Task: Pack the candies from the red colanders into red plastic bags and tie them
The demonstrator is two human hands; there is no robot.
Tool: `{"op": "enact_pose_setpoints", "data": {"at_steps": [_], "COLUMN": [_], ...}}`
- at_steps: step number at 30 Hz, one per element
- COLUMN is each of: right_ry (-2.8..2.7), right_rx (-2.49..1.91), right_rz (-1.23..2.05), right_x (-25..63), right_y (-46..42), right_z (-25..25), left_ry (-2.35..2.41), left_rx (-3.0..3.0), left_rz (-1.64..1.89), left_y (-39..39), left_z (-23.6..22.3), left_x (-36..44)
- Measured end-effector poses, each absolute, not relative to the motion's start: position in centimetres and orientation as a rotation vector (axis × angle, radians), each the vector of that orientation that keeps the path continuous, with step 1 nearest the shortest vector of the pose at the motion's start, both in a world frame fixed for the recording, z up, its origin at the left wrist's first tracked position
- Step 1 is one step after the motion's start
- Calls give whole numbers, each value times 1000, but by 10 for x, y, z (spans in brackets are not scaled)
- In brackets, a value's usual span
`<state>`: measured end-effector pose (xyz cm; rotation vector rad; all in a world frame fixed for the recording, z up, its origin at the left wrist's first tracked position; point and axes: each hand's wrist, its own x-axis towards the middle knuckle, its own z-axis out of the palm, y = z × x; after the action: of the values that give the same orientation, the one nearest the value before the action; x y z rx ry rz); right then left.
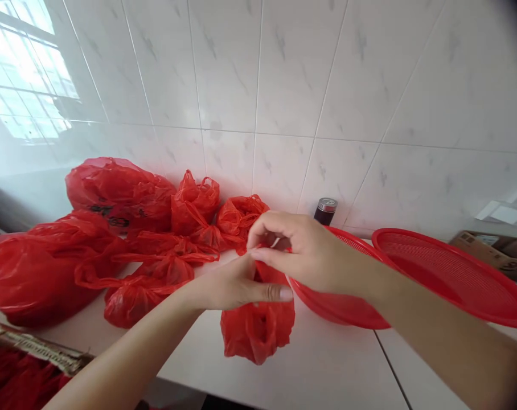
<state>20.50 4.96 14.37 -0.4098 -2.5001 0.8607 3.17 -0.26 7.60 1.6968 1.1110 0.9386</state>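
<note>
In the head view, the right hand (296, 245) pinched the gathered top of a small, crumpled red plastic bag (255, 339) over the white table (335, 364), apparently keeping it upright. The left hand (235, 285) laid its thumb across, perhaps for steadiness; with fingers hidden, its grip was unclear.

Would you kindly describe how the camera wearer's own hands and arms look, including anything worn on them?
The left hand and right hand are both ungloved. The left forearm and right forearm are bare, with no sleeve in view. No watch, bracelet or ring shows, though some fingers are hidden. I can make out no markings.
</note>
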Motion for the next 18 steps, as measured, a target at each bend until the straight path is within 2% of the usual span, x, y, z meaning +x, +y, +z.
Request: {"op": "enact_pose_setpoints", "data": {"at_steps": [4, 10, 15, 18], "right_ry": [-2339, -2174, -2156, -2002], "right_rx": [-481, -627, -383, -533], "right_rz": [886, 1000, 983, 1167], "right_x": [194, 219, 232, 219], "right_y": [59, 61, 33, 35], "right_z": [119, 78, 61, 35], "left_ry": [1250, 1117, 1001, 1029], "left_rx": [1388, 1254, 1487, 1723], "left_rz": [930, 957, 746, 705], "left_y": [7, 9, -3, -12], "left_z": [75, 59, 63, 59], "left_x": [31, 19, 12, 16]}}
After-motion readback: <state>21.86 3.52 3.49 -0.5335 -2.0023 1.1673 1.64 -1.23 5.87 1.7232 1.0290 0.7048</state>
